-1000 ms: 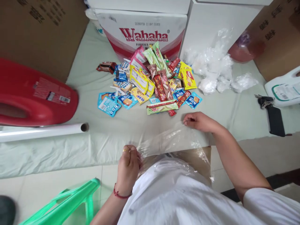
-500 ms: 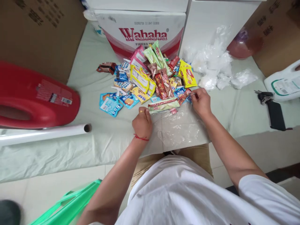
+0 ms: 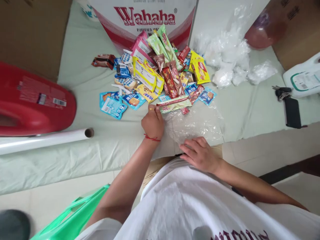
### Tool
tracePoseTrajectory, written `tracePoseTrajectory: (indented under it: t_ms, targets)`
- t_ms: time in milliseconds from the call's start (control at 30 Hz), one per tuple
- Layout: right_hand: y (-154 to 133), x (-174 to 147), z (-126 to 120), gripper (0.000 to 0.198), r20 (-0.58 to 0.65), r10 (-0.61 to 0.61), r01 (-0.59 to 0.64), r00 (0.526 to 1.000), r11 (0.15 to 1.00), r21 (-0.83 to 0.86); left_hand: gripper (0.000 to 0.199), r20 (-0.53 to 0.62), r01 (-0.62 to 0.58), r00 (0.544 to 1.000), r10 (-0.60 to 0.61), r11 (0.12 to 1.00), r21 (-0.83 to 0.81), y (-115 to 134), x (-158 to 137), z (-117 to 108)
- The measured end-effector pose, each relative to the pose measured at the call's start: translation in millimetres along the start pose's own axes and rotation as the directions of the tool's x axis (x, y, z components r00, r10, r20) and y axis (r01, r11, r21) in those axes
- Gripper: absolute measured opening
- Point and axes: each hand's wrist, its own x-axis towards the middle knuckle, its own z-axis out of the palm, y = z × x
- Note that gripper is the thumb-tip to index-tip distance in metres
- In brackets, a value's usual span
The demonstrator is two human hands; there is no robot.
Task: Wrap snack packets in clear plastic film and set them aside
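Note:
A sheet of clear plastic film (image 3: 202, 121) lies flat near the table's front edge. My left hand (image 3: 153, 123) is closed in a pinch at the film's far left corner, beside the end of a green wafer bar (image 3: 175, 106). Exactly what lies between its fingertips is partly hidden. My right hand (image 3: 198, 154) has its fingers stretched out, palm down, at the film's near edge. Several wrapped bars and biscuit packets rest on the film's far side, among them a red-brown bar (image 3: 196, 95) and a blue biscuit packet (image 3: 207, 96).
Behind the film spreads a heap of packaged snacks (image 3: 150, 75), against a Wahaha carton (image 3: 147, 20). Crumpled clear plastic (image 3: 228, 61) lies right of it. A red jug (image 3: 35, 100) and a white roll (image 3: 47, 140) are at left; keys and a black case (image 3: 293, 112) at right.
My right hand has let go near the blue packet at the film's far right and moved down to its near edge, fingers opening. My left hand keeps its place. The view has tilted down slightly.

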Motion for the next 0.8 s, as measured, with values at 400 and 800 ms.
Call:
tracePoseTrajectory:
  t_ms: [400,800]
  targets:
    - [-25.1,-18.7,17.3,0.022,0.106,0.121,-0.121,0.987,0.993,-0.003,0.03,0.032,-0.016,0.999,0.017,1.0,-0.017,1.5,-3.4,-4.1]
    - [-33.5,41.5,-78.6,0.023,0.431,0.052,-0.272,0.901,0.842,0.467,0.031,0.103,-0.054,0.993,0.06,0.997,-0.055,-5.2,-17.3,-4.5]
